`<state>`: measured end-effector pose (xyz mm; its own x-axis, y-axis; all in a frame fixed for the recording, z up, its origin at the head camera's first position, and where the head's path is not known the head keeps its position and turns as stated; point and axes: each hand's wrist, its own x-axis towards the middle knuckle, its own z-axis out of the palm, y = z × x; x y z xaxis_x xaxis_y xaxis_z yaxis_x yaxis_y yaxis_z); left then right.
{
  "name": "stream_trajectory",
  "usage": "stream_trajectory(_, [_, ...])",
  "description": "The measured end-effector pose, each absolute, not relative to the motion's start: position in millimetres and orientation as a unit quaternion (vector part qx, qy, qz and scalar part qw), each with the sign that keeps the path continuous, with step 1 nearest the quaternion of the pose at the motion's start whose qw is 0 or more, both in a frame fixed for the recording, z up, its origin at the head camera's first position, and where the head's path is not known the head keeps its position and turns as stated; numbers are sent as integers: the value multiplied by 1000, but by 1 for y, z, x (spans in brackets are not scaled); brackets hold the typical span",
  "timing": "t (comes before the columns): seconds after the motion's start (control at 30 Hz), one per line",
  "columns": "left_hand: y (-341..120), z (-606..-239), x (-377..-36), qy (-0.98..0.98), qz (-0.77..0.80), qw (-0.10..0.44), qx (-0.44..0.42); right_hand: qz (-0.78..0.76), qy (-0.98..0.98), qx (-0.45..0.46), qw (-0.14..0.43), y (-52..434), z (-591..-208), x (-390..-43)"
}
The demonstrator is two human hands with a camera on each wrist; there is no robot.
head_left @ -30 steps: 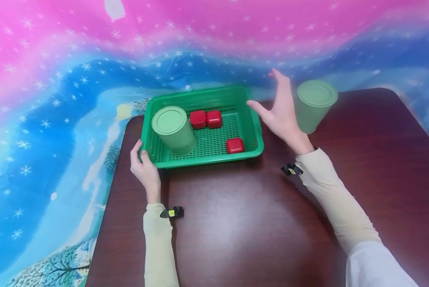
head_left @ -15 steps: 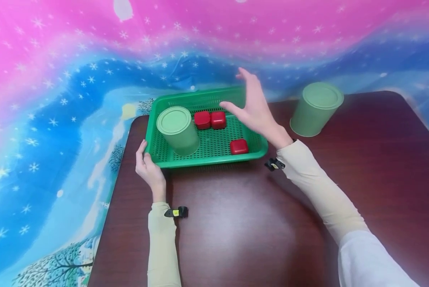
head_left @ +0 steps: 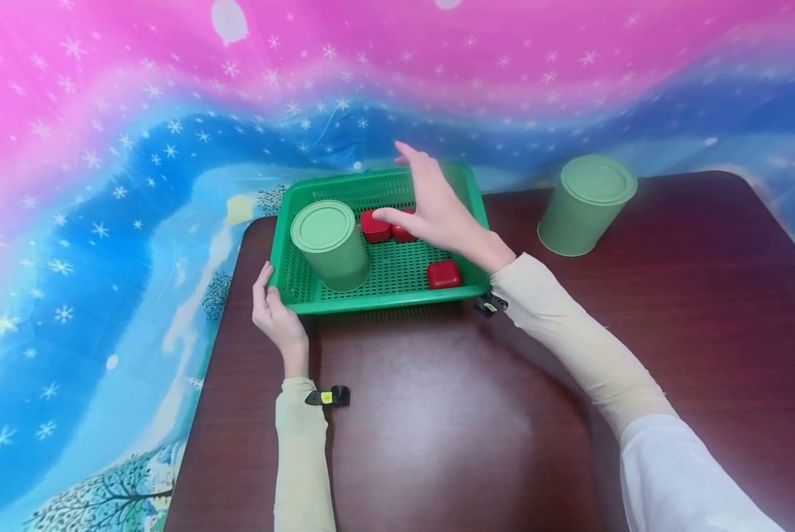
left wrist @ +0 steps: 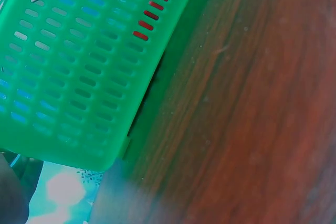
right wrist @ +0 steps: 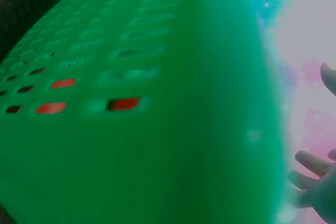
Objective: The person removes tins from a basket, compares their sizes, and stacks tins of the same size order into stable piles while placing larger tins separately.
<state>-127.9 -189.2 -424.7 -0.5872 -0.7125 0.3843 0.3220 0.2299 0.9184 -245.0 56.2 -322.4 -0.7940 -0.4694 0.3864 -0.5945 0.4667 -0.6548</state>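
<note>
A green slotted basket [head_left: 384, 299] stands on the dark wooden table [head_left: 451, 414]. In it are a pale green can [head_left: 331, 244], a pair of red blocks [head_left: 374, 226] side by side, and a third red block [head_left: 444, 274] near the front right. My right hand [head_left: 431, 210] hovers over the pair with fingers spread, thumb tip by the left block, and hides part of the right one. My left hand [head_left: 274, 314] rests against the basket's front left corner, fingers fairly straight along the wall. The basket wall [left wrist: 79, 66] fills the left wrist view, and the right wrist view shows it [right wrist: 157, 103] blurred, with my fingertips [right wrist: 310, 163] beyond.
A second pale green can [head_left: 587, 207] stands on the table to the right of the basket. A pink and blue starry cloth [head_left: 105, 185] hangs behind and left of the table. Bare table surface lies in front of the basket.
My right hand has moved left from beside the can on the table, over the basket's right rim, to above the pair of red blocks. The left hand has stayed at the corner.
</note>
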Motion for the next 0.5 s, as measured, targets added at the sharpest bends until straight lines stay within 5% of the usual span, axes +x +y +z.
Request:
stream_trajectory(0.2, [-205,-454,-142,-664,-587,437,153,404,-853,320,81,54,-315,-245])
stream_trajectory(0.5, [-191,-429,-129,-657,-606,431,123,409,-849,326,79,45,-301,-245])
